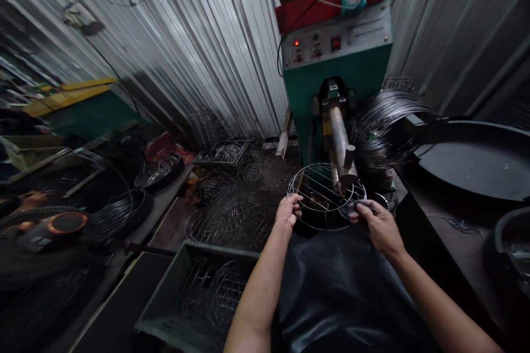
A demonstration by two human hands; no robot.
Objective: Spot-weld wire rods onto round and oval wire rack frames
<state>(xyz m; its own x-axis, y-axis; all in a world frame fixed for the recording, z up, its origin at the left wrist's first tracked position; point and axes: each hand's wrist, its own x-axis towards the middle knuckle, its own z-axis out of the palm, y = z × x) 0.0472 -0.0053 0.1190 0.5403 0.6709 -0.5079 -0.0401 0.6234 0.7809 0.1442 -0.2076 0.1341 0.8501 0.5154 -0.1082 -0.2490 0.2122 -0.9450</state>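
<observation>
A round wire rack (317,198) with parallel cross wires is held between my two hands, in front of a green spot welding machine (298,94). My left hand (289,210) is closed on the rack's left rim. At the right rim, my right hand (375,219) pinches the wire with thumb and fingers; whether a small separate piece is also between them, I cannot tell. The machine's metal electrode arm (343,143) reaches down to the right side of the rack, its tip close to the wires. Contact between tip and wire cannot be made out.
A green bin (159,298) with wire racks stands at the lower left. Loose wire rings (226,215) lie on the floor. Right of the machine are a wire bundle (385,127) and a large shallow pan (476,160). A co-worker's hand (33,200) shows at far left.
</observation>
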